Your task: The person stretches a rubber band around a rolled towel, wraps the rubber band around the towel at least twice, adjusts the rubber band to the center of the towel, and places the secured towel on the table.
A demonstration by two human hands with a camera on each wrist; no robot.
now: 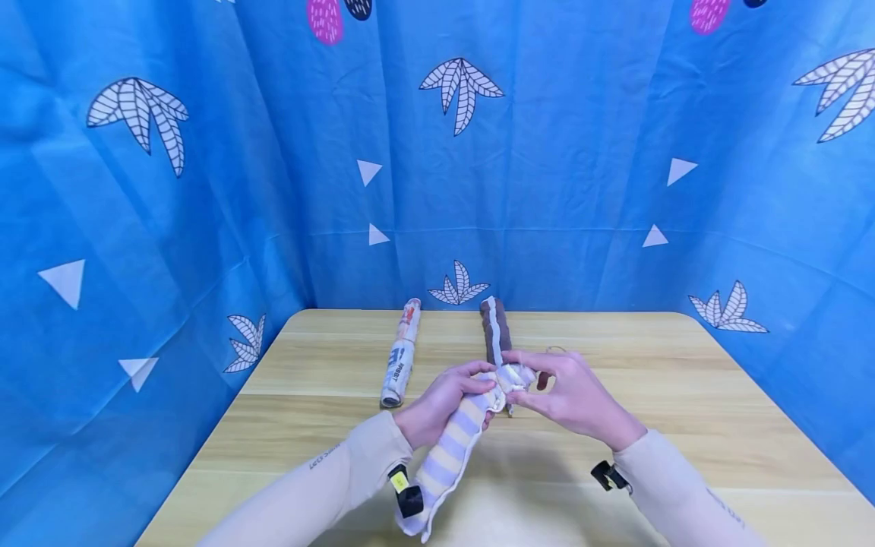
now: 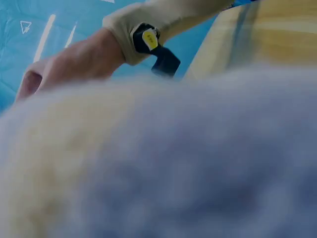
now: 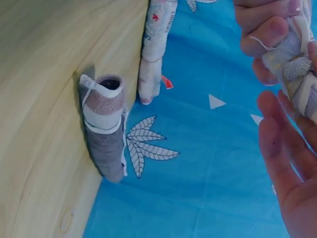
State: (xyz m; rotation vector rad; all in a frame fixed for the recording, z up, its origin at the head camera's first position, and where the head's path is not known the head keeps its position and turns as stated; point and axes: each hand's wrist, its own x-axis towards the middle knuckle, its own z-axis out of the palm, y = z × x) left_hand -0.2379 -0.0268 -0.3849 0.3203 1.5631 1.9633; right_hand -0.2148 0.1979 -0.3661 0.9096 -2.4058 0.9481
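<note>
A fuzzy towel [image 1: 447,456] with lavender and cream stripes is rolled into a long tube, tilted toward the front left. My left hand [image 1: 437,406] grips it near its upper end, thumb on top. At that end my right hand [image 1: 573,395] pinches a bunched, folded part between thumb and fingers. The right wrist view shows the folded end of the towel [image 3: 294,67] with the left hand's curled fingers [image 3: 272,32] around it. Close-up striped cloth [image 2: 163,158] fills most of the left wrist view, hiding the left hand's grip.
Behind the hands, a rolled brown towel [image 1: 502,330] with a pale edge lies on the wooden table [image 1: 328,441]. Left of it is a rolled white towel [image 1: 402,365] with printed letters. A blue patterned curtain [image 1: 547,152] surrounds the table's back and sides.
</note>
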